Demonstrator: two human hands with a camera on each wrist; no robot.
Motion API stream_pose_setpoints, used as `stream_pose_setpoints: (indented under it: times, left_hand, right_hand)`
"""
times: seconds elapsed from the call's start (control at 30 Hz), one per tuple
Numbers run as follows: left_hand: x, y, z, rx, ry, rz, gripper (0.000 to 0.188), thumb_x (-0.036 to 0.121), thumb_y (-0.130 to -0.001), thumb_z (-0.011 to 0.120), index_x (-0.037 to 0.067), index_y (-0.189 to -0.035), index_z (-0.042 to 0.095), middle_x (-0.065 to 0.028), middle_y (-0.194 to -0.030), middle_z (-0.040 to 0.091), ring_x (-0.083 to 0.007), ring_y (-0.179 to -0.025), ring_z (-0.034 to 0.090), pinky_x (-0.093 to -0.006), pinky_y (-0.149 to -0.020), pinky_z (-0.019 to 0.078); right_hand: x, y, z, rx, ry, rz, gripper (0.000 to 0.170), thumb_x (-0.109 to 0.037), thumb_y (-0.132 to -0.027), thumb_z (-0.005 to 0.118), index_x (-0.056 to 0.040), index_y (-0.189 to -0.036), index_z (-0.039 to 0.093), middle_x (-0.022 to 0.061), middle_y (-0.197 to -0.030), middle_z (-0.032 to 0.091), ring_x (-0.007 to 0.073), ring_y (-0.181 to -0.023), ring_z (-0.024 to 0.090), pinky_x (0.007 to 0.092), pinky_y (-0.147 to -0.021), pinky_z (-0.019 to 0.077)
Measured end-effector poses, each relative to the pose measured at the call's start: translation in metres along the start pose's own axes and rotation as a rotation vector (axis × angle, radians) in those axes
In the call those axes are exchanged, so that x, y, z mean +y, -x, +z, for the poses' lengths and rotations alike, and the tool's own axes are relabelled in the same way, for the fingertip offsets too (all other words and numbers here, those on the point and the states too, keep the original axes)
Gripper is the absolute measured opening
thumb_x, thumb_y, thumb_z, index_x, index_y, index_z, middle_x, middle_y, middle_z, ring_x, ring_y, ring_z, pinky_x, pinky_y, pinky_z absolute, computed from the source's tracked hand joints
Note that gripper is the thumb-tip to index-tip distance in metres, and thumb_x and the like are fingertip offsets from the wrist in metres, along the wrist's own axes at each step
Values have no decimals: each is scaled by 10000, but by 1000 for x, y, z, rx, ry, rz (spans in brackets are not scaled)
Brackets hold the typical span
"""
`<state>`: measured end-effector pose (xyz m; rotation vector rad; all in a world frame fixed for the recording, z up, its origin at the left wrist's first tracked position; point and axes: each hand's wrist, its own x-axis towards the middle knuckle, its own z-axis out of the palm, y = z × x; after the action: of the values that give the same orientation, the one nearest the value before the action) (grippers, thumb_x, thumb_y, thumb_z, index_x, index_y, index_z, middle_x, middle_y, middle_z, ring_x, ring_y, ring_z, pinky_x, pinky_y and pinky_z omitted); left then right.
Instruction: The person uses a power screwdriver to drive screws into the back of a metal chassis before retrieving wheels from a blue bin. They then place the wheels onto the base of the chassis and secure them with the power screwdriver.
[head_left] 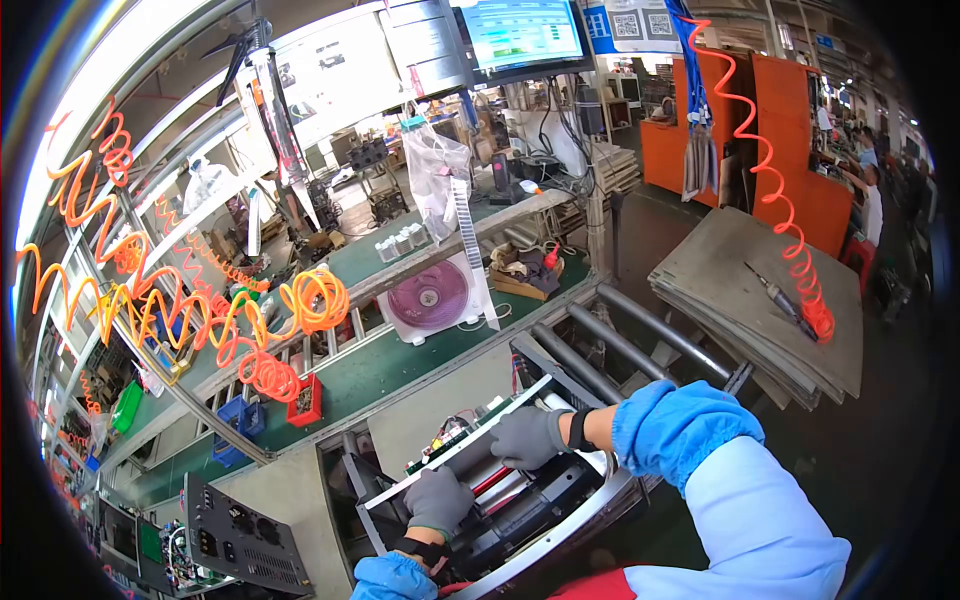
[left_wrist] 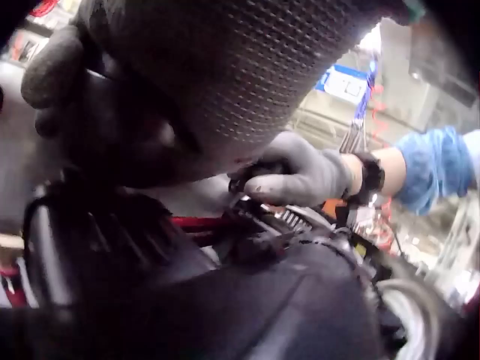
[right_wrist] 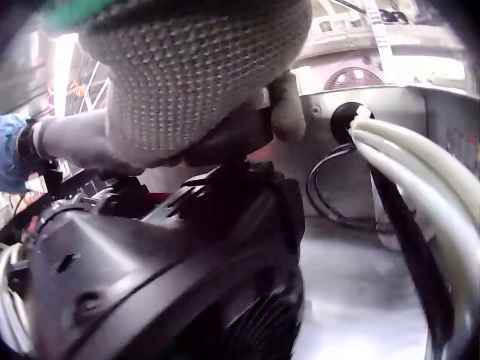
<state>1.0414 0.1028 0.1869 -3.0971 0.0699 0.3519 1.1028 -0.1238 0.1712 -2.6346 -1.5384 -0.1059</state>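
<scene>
Black plastic housing [right_wrist: 135,277] sat in tight quarters among loose cables

The likeliest trouble was a trapped cable. Thick white cables [right_wrist: 427,172] arched beside the housing from a round hole [right_wrist: 346,120] in the sheet-metal wall, and a thin black wire [right_wrist: 311,187] looped near them; if the housing were shifted or pressed down without clearing them, one could be pinched or its insulation scraped. The red strip [left_wrist: 199,223] near the hands, whether wire or bar unclear, seemed exposed to the same risk. A slip of either glove could also have knocked the circuit board [head_left: 440,437] just behind the metal divider [head_left: 472,452], and uneven force from the two sides might have cocked the housing.

The left hand [head_left: 440,500] had its fingers curled over a dark upper part of the housing, though shadow hid exactly where they gripped. The right hand [head_left: 530,437] held a dark block on top of it between thumb and fingers.

The housing lay inside the open metal chassis [head_left: 560,535], between the divider and the near rim, with roller bars [head_left: 585,365] beyond. It looked matte black and bulky, with rounded shoulders, a recessed hole [right_wrist: 88,301] and a ribbed vent [right_wrist: 262,330] low on one side.
</scene>
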Motion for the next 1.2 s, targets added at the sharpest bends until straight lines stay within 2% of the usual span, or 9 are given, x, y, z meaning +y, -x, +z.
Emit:
stream_pose_setpoints:
  times: [0.2,0.3,0.47,0.6,0.77,0.83,0.93,1.03,1.2]
  left_hand:
    - [-30,2,-4,75,-129,595,334,353,-871,593,121,-1093,681,-164,-1022,669,-366,-912,687,-519,-756,561]
    - [-36,2,8,157,-109,625,333,352,-866,603,126,-1098,679,-161,-1018,666,-364,-922,684,-521,-750,559]
    - [-2,5,-8,-40,36,-9,474,425,-880,566,44,-1145,661,-234,-1142,639,-396,-1019,682,-523,-810,552]
    - [-17,-2,11,58,31,146,424,402,-883,561,71,-1126,664,-219,-1052,661,-380,-951,694,-524,-772,552]
    - [-42,-4,12,156,-103,632,351,397,-883,583,124,-1085,673,-156,-970,665,-360,-844,688,-512,-683,557]
    - [-38,0,14,209,-93,583,371,409,-882,583,111,-1085,673,-155,-971,667,-364,-862,692,-508,-705,565]
    - [-11,16,3,141,54,42,401,409,-879,582,95,-1112,670,-162,-1012,675,-369,-910,699,-509,-742,569]
    - [-7,1,-2,-21,92,-35,446,408,-874,583,70,-1155,655,-181,-1079,673,-375,-973,695,-512,-789,564]
    - [-33,2,10,125,9,408,377,390,-893,564,92,-1096,672,-200,-1016,662,-375,-928,680,-516,-761,553]
  right_hand:
    - [-27,-13,12,4,-22,512,245,-249,-843,625,-30,-914,707,226,-980,664,389,-864,678,478,-766,552]
    - [-36,-13,9,48,-42,621,246,-250,-852,621,-30,-928,702,222,-988,663,391,-877,674,479,-788,547]
    - [-10,6,-8,-1,-24,113,253,-314,-878,618,-68,-904,670,181,-980,640,354,-904,659,479,-783,532]
    - [-3,-1,-1,-30,-18,81,238,-283,-858,621,-62,-914,691,194,-984,644,356,-894,660,474,-779,539]
    - [-33,-15,3,-14,4,588,281,-291,-852,633,-39,-960,691,247,-1008,656,407,-911,660,481,-775,548]
    - [-39,-16,3,20,35,628,300,-307,-856,640,-38,-978,689,247,-1011,655,419,-907,657,488,-778,547]
    - [-22,2,-12,25,-1,263,269,-321,-860,632,-64,-911,694,198,-978,650,365,-888,664,476,-762,541]
    - [-2,-3,-9,-41,10,20,268,-332,-868,621,-68,-845,663,181,-933,636,357,-871,659,486,-728,534]
    - [-23,-12,1,-56,28,424,260,-300,-856,631,-66,-938,710,179,-962,660,368,-892,675,479,-743,557]
